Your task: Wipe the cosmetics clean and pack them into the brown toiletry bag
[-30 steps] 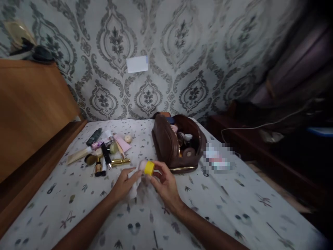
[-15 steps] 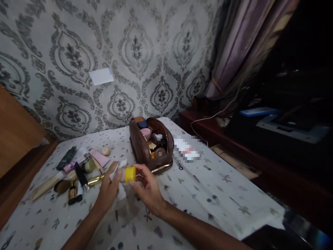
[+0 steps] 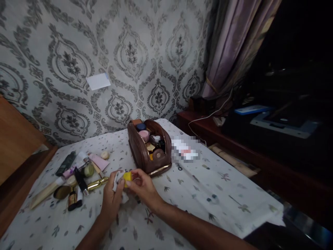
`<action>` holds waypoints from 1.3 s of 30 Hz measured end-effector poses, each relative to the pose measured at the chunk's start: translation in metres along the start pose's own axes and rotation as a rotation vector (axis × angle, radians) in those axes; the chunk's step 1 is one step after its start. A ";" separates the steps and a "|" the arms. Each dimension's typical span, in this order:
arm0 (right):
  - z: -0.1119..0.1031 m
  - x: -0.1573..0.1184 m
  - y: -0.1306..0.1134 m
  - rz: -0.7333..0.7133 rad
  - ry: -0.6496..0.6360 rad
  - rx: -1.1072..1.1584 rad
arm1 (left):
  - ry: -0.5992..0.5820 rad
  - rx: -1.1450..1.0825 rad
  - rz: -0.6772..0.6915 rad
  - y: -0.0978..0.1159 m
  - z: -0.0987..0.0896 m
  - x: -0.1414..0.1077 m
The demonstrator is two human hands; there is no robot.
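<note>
A small container with a yellow cap (image 3: 127,179) is between my two hands, in front of the brown bag. My left hand (image 3: 111,194) is closed round the container's paler end, with a crumpled white tissue (image 3: 118,176) against it. The fingers and thumb of my right hand (image 3: 143,189) pinch the yellow cap from the right. Just behind stands the brown bag (image 3: 137,147), unzipped, holding a dark blue lid (image 3: 141,127), a pink round jar (image 3: 144,135) and several other cosmetics.
Left of my hands lie several cosmetics, among them a gold tube (image 3: 97,183), a pink tube (image 3: 99,161) and a dark green bottle (image 3: 66,163). A blurred white item (image 3: 185,149) lies right of the bag; a cable (image 3: 208,116) runs behind it.
The view has shifted slightly. The yellow cap now shows smaller and at a different angle between my hands, and the tissue is bunched closer round the container.
</note>
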State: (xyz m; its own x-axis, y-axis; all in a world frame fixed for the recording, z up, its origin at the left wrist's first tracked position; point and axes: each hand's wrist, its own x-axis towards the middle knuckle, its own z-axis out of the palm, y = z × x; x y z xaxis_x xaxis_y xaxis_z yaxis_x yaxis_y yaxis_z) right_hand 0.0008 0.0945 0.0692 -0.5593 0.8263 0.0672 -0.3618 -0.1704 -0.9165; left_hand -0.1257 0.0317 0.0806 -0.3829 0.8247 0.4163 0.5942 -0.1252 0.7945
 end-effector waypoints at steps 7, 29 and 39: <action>-0.004 0.001 0.003 -0.101 0.009 -0.170 | -0.116 0.065 0.092 0.000 -0.005 0.002; -0.005 0.000 0.009 -0.070 -0.003 -0.551 | -0.064 -0.135 -0.091 0.003 0.005 0.006; -0.012 0.002 0.006 -0.374 -0.156 -0.671 | -0.219 -0.272 -0.190 -0.013 0.000 0.015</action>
State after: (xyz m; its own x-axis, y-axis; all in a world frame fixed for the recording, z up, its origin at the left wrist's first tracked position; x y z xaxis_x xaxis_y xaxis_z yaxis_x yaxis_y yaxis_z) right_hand 0.0062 0.1013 0.0590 -0.6055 0.6710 0.4279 -0.0465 0.5069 -0.8608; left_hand -0.1393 0.0455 0.0766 -0.2904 0.9416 0.1702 0.3074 -0.0766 0.9485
